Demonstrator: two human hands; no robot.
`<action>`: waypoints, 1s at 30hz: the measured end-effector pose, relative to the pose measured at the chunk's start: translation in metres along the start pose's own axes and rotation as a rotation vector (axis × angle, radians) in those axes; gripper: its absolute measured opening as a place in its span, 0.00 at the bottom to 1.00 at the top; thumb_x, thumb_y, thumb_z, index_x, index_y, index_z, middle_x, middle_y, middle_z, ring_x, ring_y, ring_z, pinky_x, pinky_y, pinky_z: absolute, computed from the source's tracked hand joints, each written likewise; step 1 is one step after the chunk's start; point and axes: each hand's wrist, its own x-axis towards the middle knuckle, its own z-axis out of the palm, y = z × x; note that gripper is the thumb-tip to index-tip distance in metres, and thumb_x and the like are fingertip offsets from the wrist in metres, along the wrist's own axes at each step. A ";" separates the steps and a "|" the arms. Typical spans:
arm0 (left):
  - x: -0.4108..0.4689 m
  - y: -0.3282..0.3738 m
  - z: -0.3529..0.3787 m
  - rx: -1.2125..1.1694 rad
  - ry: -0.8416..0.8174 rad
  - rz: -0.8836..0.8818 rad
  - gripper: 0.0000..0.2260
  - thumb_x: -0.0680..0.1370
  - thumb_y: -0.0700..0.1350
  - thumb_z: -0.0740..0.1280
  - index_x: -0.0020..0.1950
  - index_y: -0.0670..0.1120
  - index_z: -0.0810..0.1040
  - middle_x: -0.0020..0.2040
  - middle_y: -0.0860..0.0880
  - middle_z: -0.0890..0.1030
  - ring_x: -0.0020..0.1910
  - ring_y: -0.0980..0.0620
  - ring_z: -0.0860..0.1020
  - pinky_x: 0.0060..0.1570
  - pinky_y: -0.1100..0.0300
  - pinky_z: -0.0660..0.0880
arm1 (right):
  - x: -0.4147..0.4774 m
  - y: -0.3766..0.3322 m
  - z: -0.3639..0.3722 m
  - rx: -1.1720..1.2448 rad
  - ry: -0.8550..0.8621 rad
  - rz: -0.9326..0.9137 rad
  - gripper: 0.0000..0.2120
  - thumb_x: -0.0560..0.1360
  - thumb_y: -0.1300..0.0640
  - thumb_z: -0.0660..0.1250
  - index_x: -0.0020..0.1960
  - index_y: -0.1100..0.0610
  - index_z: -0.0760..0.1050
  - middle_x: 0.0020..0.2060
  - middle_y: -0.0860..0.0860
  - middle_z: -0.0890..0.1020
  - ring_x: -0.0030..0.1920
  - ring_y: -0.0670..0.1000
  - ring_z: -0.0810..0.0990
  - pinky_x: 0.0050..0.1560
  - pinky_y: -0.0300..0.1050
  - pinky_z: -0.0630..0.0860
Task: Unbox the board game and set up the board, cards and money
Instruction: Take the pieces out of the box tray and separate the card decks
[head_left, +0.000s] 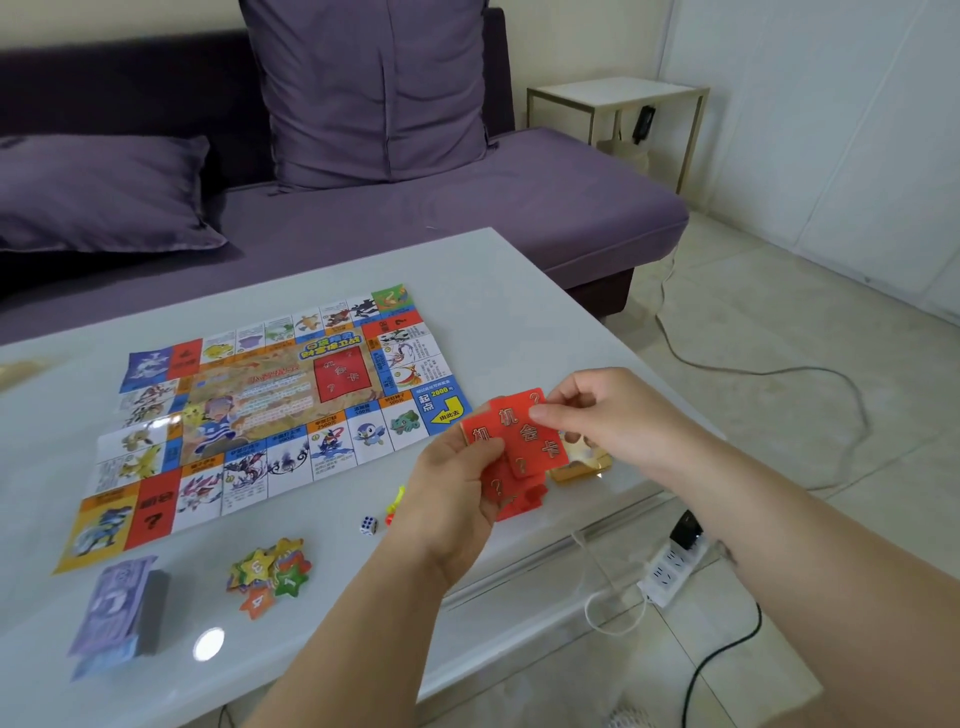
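Note:
The paper game board (270, 421) lies unfolded on the white table (498, 291). Just right of the board, above the table's right edge, my left hand (457, 478) grips a stack of red cards (511, 452) printed with question marks. My right hand (608, 410) pinches the top red card of that stack at its upper right corner. A pile of purple and blue paper money (117, 613) sits at the front left. Coloured star tokens (272, 571) lie in a heap near the front, with a white die (369, 526) and small coloured pawns (396, 501) beside them.
An orange-gold card stack (582, 462) lies on the table under my hands. A purple sofa (467, 208) with cushions stands behind the table. On the tiled floor to the right are a white power strip (675, 566) and trailing cables; a small side table (618, 98) stands beyond.

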 end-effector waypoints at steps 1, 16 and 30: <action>-0.002 0.002 -0.002 0.018 -0.017 0.007 0.12 0.81 0.34 0.55 0.59 0.41 0.75 0.45 0.40 0.83 0.41 0.42 0.80 0.51 0.39 0.76 | 0.000 -0.001 -0.001 0.052 -0.011 0.016 0.06 0.71 0.53 0.73 0.42 0.54 0.78 0.31 0.45 0.79 0.30 0.40 0.75 0.36 0.37 0.70; -0.018 0.020 -0.024 0.084 0.194 0.036 0.03 0.78 0.36 0.63 0.49 0.42 0.76 0.39 0.42 0.82 0.27 0.54 0.80 0.22 0.68 0.70 | -0.005 -0.019 0.040 0.398 -0.195 0.073 0.03 0.75 0.62 0.67 0.43 0.57 0.78 0.33 0.49 0.80 0.29 0.43 0.75 0.30 0.34 0.68; -0.013 0.021 -0.031 0.005 0.305 0.042 0.03 0.78 0.38 0.65 0.48 0.45 0.77 0.35 0.50 0.84 0.35 0.51 0.82 0.49 0.53 0.77 | 0.000 -0.017 0.044 0.417 -0.084 0.074 0.04 0.76 0.61 0.66 0.44 0.58 0.79 0.37 0.53 0.83 0.37 0.50 0.80 0.39 0.42 0.77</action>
